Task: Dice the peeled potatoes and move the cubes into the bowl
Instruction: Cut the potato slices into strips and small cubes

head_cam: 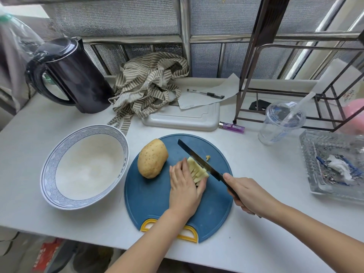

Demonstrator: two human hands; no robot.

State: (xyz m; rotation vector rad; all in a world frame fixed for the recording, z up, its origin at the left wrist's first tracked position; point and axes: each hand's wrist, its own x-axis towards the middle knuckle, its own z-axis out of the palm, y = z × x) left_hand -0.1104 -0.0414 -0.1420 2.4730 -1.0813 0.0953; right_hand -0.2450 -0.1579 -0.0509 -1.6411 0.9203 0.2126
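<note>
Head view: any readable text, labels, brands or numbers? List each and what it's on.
No text here reads clearly.
Purple lighter: print on its side, blurred.
Sheet of paper: faint writing near its front corner, too small.
Plastic cup: blue print, blurred.
Red packet below the counter: white marks, blurred.
White box at right: coloured print, blurred.

Left hand [185,186]: palm down, fingers straight and together, pressing against the side of the cut potato strips [198,171], thumb at their near end; bare forearm enters from the lower edge. Right hand [248,194]: fingers curled around the knife [199,158] handle; forearm enters from the lower right.
</note>
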